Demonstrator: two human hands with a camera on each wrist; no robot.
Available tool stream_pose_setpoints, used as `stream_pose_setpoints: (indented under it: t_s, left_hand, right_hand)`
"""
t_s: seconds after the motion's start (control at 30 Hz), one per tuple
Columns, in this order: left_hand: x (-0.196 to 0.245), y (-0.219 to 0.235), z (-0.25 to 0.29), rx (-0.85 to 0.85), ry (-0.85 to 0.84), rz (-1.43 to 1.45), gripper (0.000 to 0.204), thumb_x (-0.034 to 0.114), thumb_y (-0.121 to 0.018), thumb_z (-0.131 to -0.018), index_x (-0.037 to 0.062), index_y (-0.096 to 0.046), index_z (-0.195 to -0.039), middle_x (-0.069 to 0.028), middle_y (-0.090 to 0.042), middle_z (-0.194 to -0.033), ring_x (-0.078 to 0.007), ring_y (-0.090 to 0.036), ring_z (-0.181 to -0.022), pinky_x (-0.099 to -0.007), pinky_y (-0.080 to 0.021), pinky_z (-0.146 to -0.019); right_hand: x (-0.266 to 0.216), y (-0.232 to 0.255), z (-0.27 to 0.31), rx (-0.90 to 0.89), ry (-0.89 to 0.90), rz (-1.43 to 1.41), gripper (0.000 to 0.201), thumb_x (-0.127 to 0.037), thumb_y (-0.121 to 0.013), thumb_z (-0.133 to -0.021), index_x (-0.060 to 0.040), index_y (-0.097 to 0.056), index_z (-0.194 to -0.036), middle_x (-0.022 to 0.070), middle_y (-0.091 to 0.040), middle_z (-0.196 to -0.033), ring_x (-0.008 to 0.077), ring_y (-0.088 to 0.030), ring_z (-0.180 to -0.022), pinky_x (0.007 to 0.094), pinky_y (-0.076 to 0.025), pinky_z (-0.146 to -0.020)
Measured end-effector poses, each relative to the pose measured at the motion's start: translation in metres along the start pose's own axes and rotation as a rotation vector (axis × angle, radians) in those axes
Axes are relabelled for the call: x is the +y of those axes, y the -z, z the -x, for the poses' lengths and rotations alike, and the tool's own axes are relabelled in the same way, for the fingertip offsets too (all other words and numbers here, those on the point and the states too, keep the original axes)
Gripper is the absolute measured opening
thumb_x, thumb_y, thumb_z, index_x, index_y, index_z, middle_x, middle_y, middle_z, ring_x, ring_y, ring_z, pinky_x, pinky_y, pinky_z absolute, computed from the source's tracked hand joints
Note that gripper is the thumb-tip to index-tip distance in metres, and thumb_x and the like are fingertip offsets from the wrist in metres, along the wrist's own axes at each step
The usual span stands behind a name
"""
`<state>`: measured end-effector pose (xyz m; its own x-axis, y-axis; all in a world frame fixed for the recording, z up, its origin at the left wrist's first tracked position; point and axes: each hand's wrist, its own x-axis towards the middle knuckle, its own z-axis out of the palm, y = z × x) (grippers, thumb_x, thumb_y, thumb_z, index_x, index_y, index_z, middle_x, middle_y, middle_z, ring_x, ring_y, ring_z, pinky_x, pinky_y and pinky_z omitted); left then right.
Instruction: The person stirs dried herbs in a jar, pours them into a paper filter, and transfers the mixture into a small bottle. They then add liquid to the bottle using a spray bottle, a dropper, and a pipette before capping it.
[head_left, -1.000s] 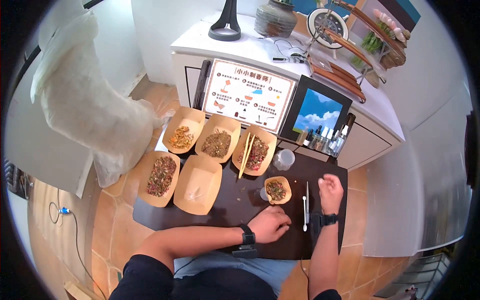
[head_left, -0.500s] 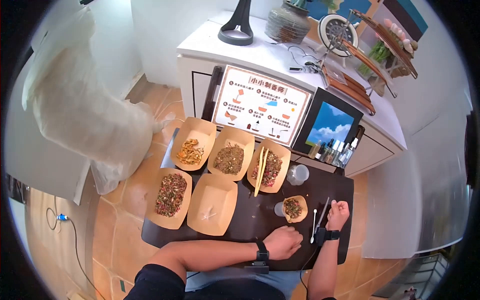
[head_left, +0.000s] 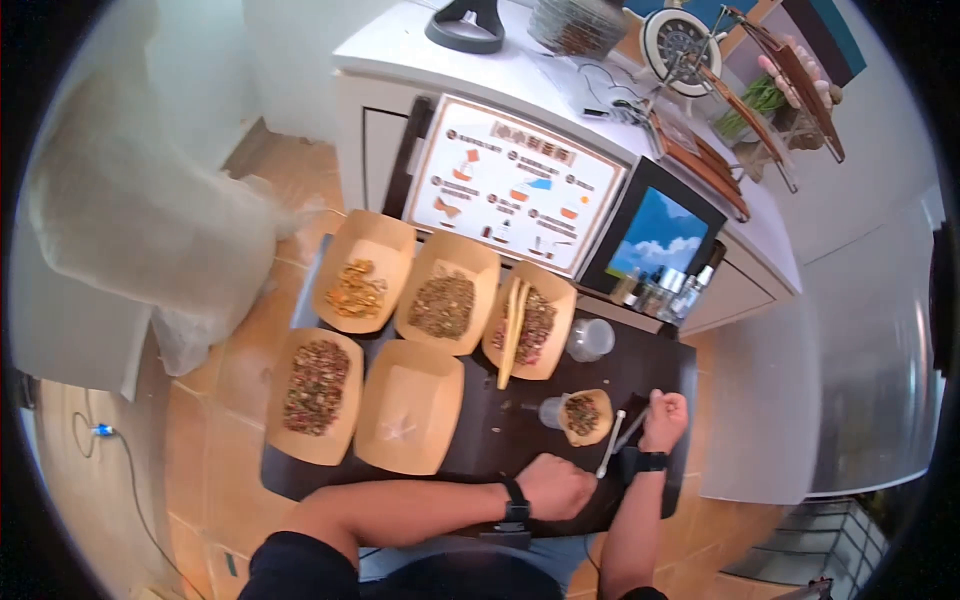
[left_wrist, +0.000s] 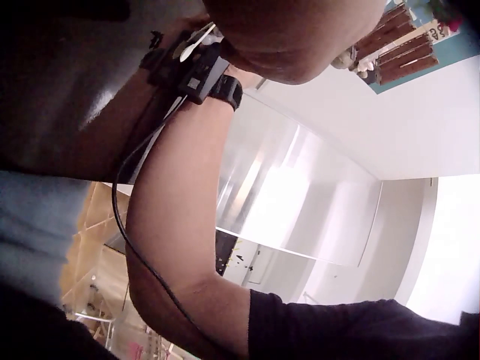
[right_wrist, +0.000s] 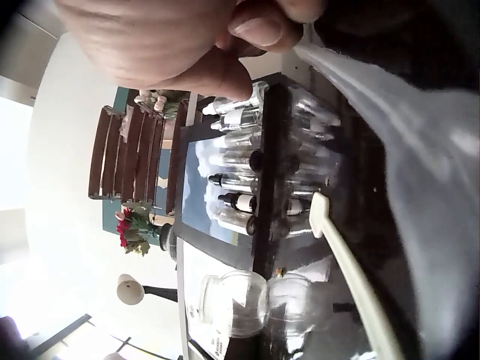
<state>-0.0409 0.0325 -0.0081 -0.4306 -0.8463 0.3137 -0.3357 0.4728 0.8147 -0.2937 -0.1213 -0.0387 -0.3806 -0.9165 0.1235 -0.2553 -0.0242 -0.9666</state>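
Brown kraft-paper cup [head_left: 584, 417] of dried herbs sits on the dark table [head_left: 505, 447], clear cup [head_left: 551, 412] close on its L. White double-ended spoon [head_left: 611, 444] lies btwn the hands — L hand [head_left: 557, 487] rests on the table, fingers loosely curled, nothing visibly held; R hand [head_left: 664, 421], fingers part-curled, no visible grip either — slim grey tool [head_left: 630, 429] just beside.
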Motion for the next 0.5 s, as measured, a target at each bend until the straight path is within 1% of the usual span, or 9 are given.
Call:
stream_pose_setpoints:
  t_s: [0.03,0.07,0.13,0.17,0.2,0.23,0.33,0.4,0.5]
  left_hand:
    - [0.0,-0.001,0.0,-0.025,-0.009,-0.041,0.016,0.022,-0.064,-0.086,0.0125,-0.06,-0.074,-0.012,-0.065,-0.066,-0.0339,-0.069,-0.067,-0.0492,-0.054,-0.057]
    - [-0.001,-0.001,-0.001,-0.043,-0.022,-0.078,0.015,0.023,-0.064,-0.085,0.0129,-0.06,-0.074,-0.0115,-0.065,-0.066,-0.0334,-0.07,-0.066,-0.0489,-0.054,-0.056]
    - [-0.003,-0.002,0.0,-0.005,-0.048,-0.012,0.015,0.022,-0.064,-0.085,0.0129,-0.061,-0.074,-0.0109,-0.065,-0.066,-0.0326,-0.069,-0.065,-0.0483,-0.054,-0.056]
    - [-0.002,-0.001,0.0,-0.012,-0.039,-0.028,0.015,0.022,-0.064,-0.085,0.0128,-0.061,-0.073,-0.0108,-0.065,-0.066,-0.0324,-0.069,-0.065,-0.048,-0.054,-0.056]
    - [-0.001,0.001,0.0,-0.019,-0.027,-0.053,0.015,0.022,-0.065,-0.084,0.0127,-0.061,-0.072,-0.0108,-0.065,-0.065,-0.0323,-0.069,-0.064,-0.0477,-0.054,-0.056]
    - [-0.001,0.002,-0.001,0.002,-0.032,-0.019,0.017,0.022,-0.064,-0.085,0.0124,-0.061,-0.072,-0.0109,-0.065,-0.065,-0.0322,-0.069,-0.063,-0.0476,-0.054,-0.055]
    - [-0.002,0.005,-0.003,0.01,-0.035,0.017,0.02,0.023,-0.063,-0.086,0.011,-0.061,-0.07,-0.0115,-0.066,-0.065,-0.0321,-0.069,-0.061,-0.0475,-0.054,-0.054]
    - [-0.001,0.003,0.0,-0.012,-0.011,-0.053,0.02,0.022,-0.062,-0.086,0.0105,-0.061,-0.07,-0.0116,-0.066,-0.065,-0.0325,-0.068,-0.061,-0.0482,-0.053,-0.054]
    - [-0.002,0.001,0.0,0.005,-0.008,-0.014,0.02,0.02,-0.063,-0.084,0.0097,-0.06,-0.068,-0.0117,-0.065,-0.064,-0.0328,-0.068,-0.06,-0.0474,-0.053,-0.054]
  right_hand:
    - [0.007,0.002,-0.003,0.013,0.027,0.059,0.023,-0.003,-0.076,-0.089,-0.0116,-0.056,-0.083,-0.0077,-0.051,-0.073,0.0036,-0.045,-0.065,0.0227,-0.038,-0.059]
    - [0.011,0.005,-0.006,0.007,0.011,0.03,0.023,-0.003,-0.077,-0.088,-0.0112,-0.057,-0.082,-0.007,-0.053,-0.073,0.0044,-0.047,-0.067,0.0231,-0.04,-0.061]
    - [-0.005,-0.001,0.002,0.011,0.008,0.082,0.023,-0.003,-0.078,-0.087,-0.0107,-0.057,-0.082,-0.006,-0.055,-0.074,0.005,-0.049,-0.067,0.0232,-0.042,-0.061]
    - [0.0,0.001,-0.001,0.016,0.018,0.09,0.023,-0.002,-0.077,-0.088,-0.0108,-0.056,-0.082,-0.0062,-0.055,-0.072,0.004,-0.048,-0.063,0.0223,-0.04,-0.056]
    - [-0.007,-0.003,0.003,-0.018,-0.009,-0.018,0.024,-0.001,-0.076,-0.09,-0.0112,-0.056,-0.082,-0.0061,-0.055,-0.07,0.0031,-0.047,-0.058,0.021,-0.037,-0.052]
    - [-0.018,-0.01,0.007,-0.011,-0.034,-0.032,0.024,0.0,-0.074,-0.091,-0.0111,-0.055,-0.082,-0.0059,-0.053,-0.067,0.0026,-0.045,-0.053,0.0204,-0.034,-0.048]
    - [-0.016,-0.01,0.005,-0.024,-0.021,-0.038,0.024,-0.001,-0.074,-0.092,-0.0098,-0.054,-0.083,-0.0047,-0.053,-0.065,0.0037,-0.045,-0.051,0.0215,-0.034,-0.046]
    - [-0.016,-0.009,0.004,-0.044,0.013,0.054,0.023,-0.004,-0.073,-0.094,-0.0094,-0.053,-0.084,-0.0034,-0.051,-0.064,0.0055,-0.046,-0.05,0.0224,-0.035,-0.044]
    - [-0.02,-0.01,0.007,-0.041,-0.009,0.006,0.024,-0.005,-0.073,-0.094,-0.0103,-0.052,-0.085,-0.0032,-0.051,-0.063,0.0051,-0.045,-0.048,0.0221,-0.033,-0.042]
